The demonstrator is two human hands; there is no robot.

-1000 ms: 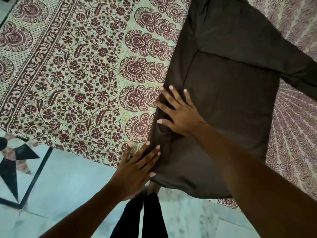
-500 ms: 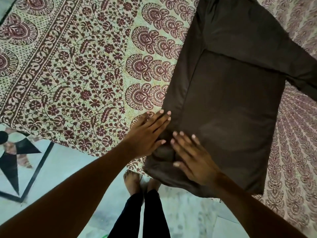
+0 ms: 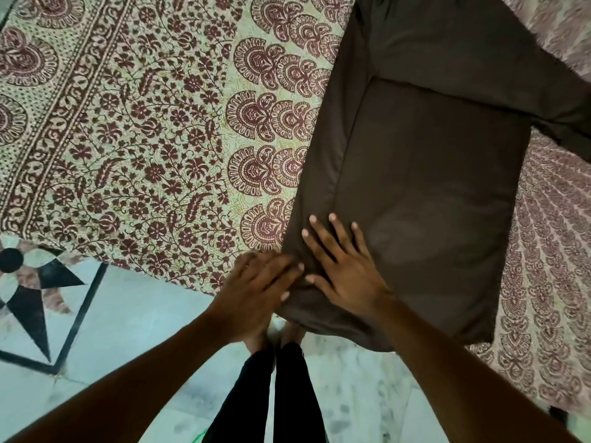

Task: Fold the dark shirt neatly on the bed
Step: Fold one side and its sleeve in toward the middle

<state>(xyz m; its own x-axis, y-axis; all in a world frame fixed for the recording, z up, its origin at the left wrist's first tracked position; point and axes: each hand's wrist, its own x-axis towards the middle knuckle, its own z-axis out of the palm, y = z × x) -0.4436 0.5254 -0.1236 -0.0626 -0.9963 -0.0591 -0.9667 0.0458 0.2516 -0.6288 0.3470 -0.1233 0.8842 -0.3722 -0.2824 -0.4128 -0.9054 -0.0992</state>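
While the dark brown, partly folded shirt (image 3: 415, 187) lies on the floral-print bedspread (image 3: 128, 123), its long axis running away from the person, both hands press flat, fingers spread, gripping nothing — right hand (image 3: 343, 276) on the near hem corner, left hand (image 3: 259, 292) blurred at its edge.

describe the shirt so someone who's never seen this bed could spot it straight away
Start from the bed sheet, cream with maroon florals. On its right lies the shirt: plain dark brown, partly folded, one sleeve slanting right. It is the only unpatterned cloth, under both hands.
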